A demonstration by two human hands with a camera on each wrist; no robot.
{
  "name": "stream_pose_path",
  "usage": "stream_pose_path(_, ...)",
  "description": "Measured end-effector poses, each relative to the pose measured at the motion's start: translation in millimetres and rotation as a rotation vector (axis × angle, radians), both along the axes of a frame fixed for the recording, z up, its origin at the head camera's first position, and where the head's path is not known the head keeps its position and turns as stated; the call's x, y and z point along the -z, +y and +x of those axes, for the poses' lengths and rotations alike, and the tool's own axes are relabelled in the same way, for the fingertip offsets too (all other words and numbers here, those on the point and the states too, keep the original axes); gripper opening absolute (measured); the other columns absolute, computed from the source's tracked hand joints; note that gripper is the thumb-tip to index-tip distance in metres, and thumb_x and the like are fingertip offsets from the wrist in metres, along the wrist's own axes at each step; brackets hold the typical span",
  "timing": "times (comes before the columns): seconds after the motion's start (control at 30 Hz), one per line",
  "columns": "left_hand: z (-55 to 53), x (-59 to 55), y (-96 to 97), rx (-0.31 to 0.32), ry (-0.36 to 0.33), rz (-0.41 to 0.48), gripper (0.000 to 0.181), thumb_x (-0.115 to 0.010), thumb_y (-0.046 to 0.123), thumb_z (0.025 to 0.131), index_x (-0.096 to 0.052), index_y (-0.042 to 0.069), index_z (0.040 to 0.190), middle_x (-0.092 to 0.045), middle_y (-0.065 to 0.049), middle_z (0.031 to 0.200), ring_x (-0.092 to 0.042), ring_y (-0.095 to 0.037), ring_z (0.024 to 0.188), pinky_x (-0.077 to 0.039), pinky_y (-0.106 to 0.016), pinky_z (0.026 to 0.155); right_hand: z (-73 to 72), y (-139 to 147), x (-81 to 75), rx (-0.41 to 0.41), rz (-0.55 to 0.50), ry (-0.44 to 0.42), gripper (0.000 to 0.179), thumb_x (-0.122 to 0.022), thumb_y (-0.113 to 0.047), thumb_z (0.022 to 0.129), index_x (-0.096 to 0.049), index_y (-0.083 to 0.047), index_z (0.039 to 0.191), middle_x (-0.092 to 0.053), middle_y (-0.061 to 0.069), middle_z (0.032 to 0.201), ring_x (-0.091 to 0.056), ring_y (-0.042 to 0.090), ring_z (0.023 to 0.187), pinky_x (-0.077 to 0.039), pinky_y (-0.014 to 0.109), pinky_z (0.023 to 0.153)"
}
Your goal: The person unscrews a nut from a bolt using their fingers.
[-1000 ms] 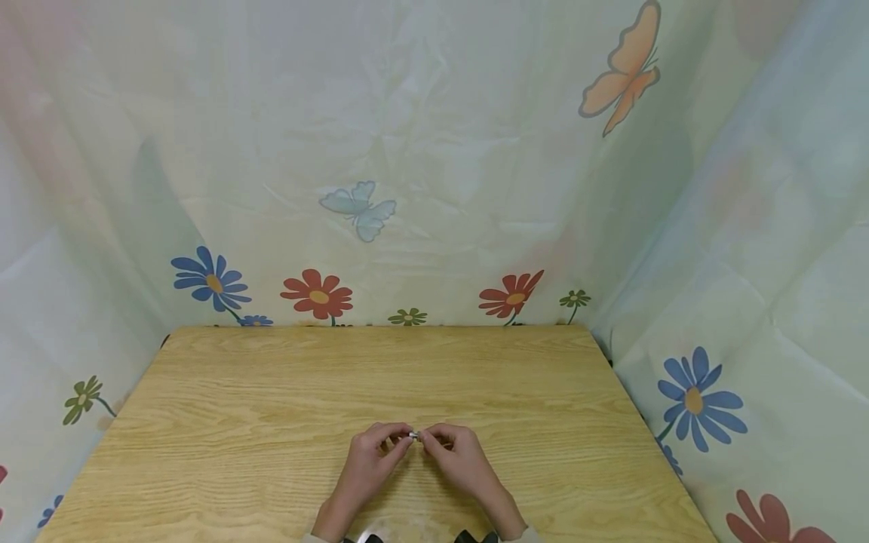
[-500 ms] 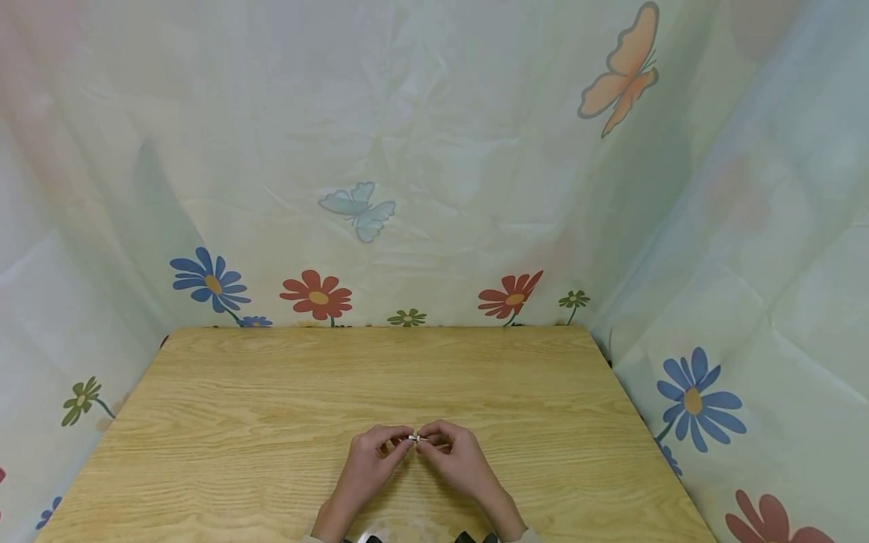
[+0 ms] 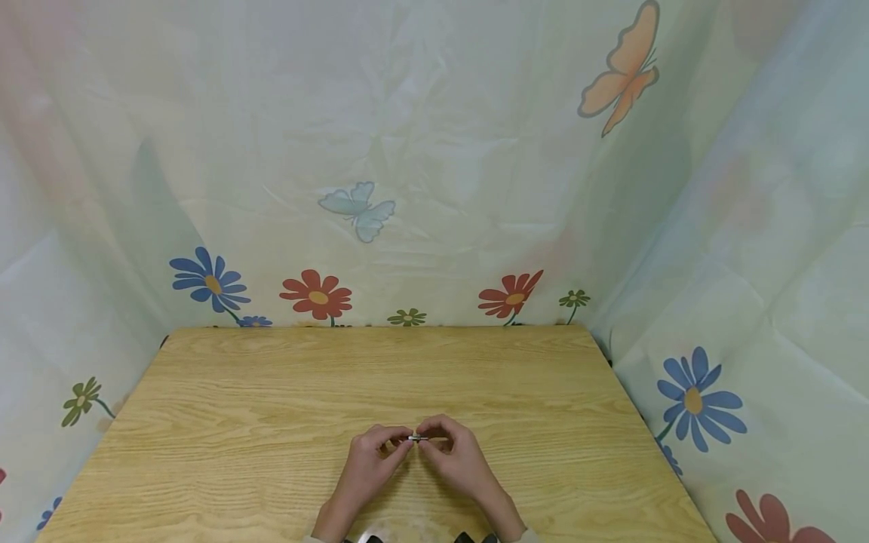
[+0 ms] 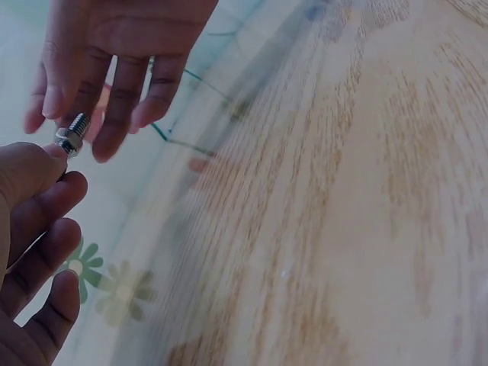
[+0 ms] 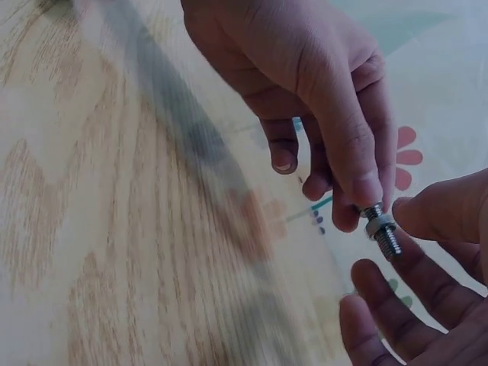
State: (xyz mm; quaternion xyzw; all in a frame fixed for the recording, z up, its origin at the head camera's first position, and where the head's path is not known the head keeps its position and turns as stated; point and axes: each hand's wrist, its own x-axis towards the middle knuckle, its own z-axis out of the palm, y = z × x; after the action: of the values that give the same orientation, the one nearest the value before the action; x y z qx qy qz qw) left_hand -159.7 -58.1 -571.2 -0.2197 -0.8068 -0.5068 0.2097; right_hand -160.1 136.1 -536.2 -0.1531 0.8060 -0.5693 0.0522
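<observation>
A small silver bolt with a nut on its threads is held above the wooden table. My left hand pinches one end of it between thumb and index finger, hiding that end. In the right wrist view the nut sits partway along, and the bare threaded tip points towards my right hand. Thumb and fingers of the right hand are spread around the nut and threads, with a gap visible at the thumb. The left wrist view shows the same threaded end beside the right fingers.
The wooden table stretches out beneath both hands. A curtain printed with flowers and butterflies hangs along its back and sides. Dark objects, partly cut off, show at the bottom edge near the wrists.
One second ago my right fingers were closed in at the nut end. They have since spread apart, the index finger rising away, and more of the bolt shows. The left hand stays put.
</observation>
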Motion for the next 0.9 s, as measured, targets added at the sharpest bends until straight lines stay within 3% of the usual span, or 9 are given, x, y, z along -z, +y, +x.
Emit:
stream_pose_path(0.2,-0.4,-0.7,0.6,-0.015,0.039,0.004,0.018,-0.084,0.001,0.082,-0.080,0.009,0.097,-0.077,0.005,0.086,-0.065,-0.002,0.075,-0.052,-0.019,0.059,-0.5,-1.2,-1.5,0.029,-0.050,0.010,0.030,-0.071,-0.016,0.098,-0.066,-0.004,0.126,-0.069,0.012,0.120,-0.065,0.029,0.115,-0.055,0.030,0.089)
stream_pose_path(0.47,-0.1,-1.2,0.0,-0.006,0.027,0.011,0.017,-0.083,0.004,0.085,-0.080,0.013,0.099,-0.078,0.005,0.089,-0.067,-0.006,0.079,-0.054,-0.022,0.062,-0.4,-1.0,3.6,0.006,0.022,-0.024,0.052,-0.060,-0.033,0.105,-0.052,-0.001,0.146,-0.074,0.010,0.117,-0.070,0.028,0.110,-0.055,0.025,0.088)
stream_pose_path(0.7,-0.1,-1.3,0.4,-0.009,0.036,0.019,0.016,-0.083,0.006,0.085,-0.080,0.014,0.099,-0.078,0.005,0.091,-0.068,-0.009,0.080,-0.054,-0.023,0.062,-1.9,-0.8,6.2,0.037,0.076,-0.035,0.041,-0.054,-0.043,0.107,-0.073,-0.009,0.120,-0.076,0.003,0.112,-0.070,0.021,0.108,-0.054,0.025,0.087)
stream_pose_path(0.9,0.6,-1.5,0.2,0.002,0.015,0.016,0.018,-0.083,0.005,0.084,-0.080,0.013,0.100,-0.078,0.007,0.092,-0.067,-0.007,0.082,-0.055,-0.023,0.064,-1.2,-0.4,6.1,0.032,0.086,-0.019,0.034,-0.056,-0.040,0.106,-0.077,-0.014,0.105,-0.077,0.008,0.096,-0.071,0.023,0.093,-0.053,0.023,0.079)
